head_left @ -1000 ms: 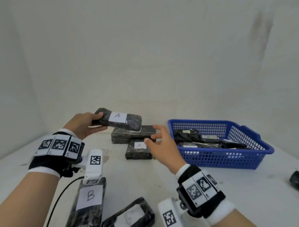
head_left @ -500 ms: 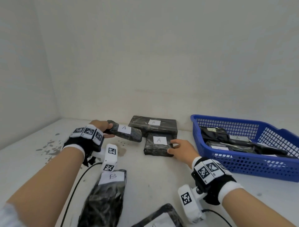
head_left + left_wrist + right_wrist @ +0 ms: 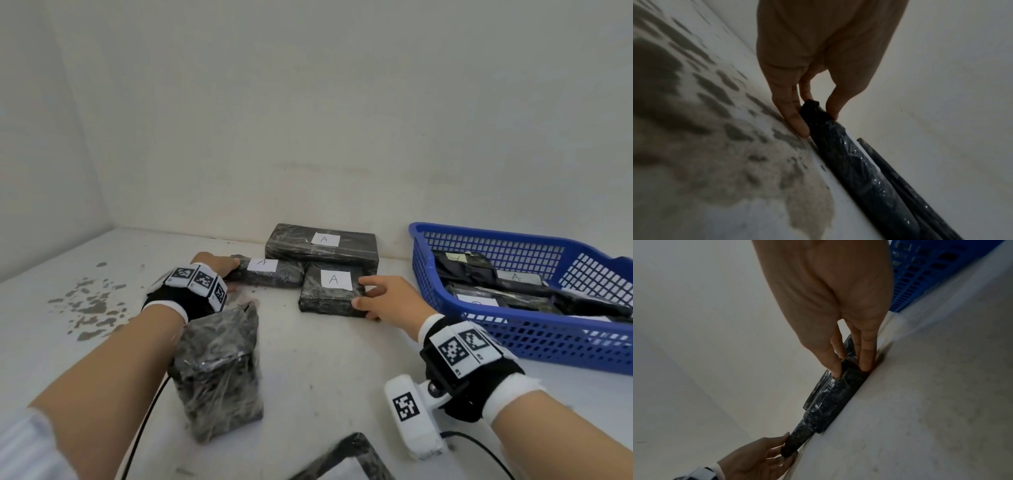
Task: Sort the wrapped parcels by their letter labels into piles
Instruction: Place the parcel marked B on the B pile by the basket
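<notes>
Three black wrapped parcels labelled A lie together at the back of the table. The big A parcel [image 3: 322, 245] is against the wall. The slim A parcel [image 3: 267, 274] [image 3: 849, 162] lies on the table in front of it. My left hand [image 3: 233, 269] [image 3: 816, 116] pinches its left end between thumb and fingers. The square A parcel [image 3: 330, 291] [image 3: 838, 395] sits just right of the slim one. My right hand [image 3: 363, 294] [image 3: 851, 368] grips its right edge, thumb on top, fingers at the side.
A blue basket [image 3: 555, 346] with several more parcels stands at the right. A wrapped parcel [image 3: 219, 363] lies under my left forearm, and another parcel's corner [image 3: 346, 459] shows at the bottom edge. The table [image 3: 325, 359] has a worn patch [image 3: 89, 308] at the left.
My left hand lowered the slim A parcel from above the pile to the table, left of the square one. My right hand came forward and took hold of the square parcel's right edge.
</notes>
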`<act>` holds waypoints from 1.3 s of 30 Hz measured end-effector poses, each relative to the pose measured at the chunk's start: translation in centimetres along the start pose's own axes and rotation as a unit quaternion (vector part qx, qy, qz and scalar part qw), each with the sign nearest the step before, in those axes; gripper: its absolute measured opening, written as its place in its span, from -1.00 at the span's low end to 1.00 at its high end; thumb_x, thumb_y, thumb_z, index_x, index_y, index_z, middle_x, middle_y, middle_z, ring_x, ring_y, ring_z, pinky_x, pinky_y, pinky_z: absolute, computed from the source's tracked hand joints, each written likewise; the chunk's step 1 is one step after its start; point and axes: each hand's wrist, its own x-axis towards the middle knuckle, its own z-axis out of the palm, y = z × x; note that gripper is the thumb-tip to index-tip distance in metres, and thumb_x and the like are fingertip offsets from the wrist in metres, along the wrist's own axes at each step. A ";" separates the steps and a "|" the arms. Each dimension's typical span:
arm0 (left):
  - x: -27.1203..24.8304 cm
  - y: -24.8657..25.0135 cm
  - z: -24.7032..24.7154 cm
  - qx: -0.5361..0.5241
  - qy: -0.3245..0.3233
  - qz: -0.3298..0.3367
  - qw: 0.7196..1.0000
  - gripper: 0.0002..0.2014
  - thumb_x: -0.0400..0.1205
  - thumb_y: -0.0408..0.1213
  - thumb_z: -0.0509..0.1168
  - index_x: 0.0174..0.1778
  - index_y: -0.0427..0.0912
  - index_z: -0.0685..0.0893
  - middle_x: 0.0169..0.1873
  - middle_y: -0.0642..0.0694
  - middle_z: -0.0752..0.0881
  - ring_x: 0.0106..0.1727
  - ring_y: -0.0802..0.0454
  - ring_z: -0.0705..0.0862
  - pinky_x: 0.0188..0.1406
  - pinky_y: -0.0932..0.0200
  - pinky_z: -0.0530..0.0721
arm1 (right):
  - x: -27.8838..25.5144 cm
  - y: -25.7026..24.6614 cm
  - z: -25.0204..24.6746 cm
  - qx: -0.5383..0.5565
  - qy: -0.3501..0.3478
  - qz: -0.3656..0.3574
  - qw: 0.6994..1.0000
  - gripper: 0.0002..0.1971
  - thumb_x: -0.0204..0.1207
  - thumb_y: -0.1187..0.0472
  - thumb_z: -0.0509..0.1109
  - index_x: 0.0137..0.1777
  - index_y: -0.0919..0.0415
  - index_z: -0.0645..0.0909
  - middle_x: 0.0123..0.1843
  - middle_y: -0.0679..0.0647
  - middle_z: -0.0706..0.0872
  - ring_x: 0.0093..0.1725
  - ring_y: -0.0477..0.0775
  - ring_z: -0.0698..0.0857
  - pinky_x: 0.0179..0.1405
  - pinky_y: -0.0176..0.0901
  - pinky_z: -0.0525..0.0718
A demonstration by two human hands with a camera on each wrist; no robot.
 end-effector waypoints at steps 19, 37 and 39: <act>-3.7 -5.2 -9.5 -0.092 0.019 -0.028 0.995 -0.81 0.71 -0.41 0.25 -0.24 -0.31 0.53 -0.24 -0.24 0.61 -0.32 -0.08 0.56 -0.72 0.26 0.60 | -10.1 -9.3 -0.2 -0.060 -0.022 -0.166 0.984 -0.80 0.57 -0.14 0.46 0.06 -0.06 0.70 -0.16 -0.11 0.73 -0.30 -0.15 0.68 -0.48 -0.43 0.52; -14.3 -6.2 -8.4 -0.062 -0.105 0.001 0.993 -0.63 0.70 -0.06 0.27 0.20 -0.34 0.64 0.06 -0.28 0.74 -0.06 -0.15 0.71 -0.18 0.06 0.64 | -14.3 -10.7 4.8 -0.043 -0.111 -0.188 0.975 -0.37 0.39 -0.07 0.64 0.41 -0.10 0.46 0.29 -0.04 0.62 0.18 0.02 0.67 0.07 -0.09 0.74; -15.6 -4.7 -7.4 -0.055 -0.135 0.026 0.989 -0.56 0.70 0.03 0.23 0.21 -0.32 0.65 0.09 -0.29 0.75 0.01 -0.17 0.73 -0.12 0.04 0.67 | -14.2 -10.0 2.8 0.024 -0.095 -0.189 0.977 -0.41 0.39 -0.01 0.66 0.36 -0.12 0.49 0.21 -0.08 0.66 0.14 -0.01 0.71 -0.01 -0.16 0.81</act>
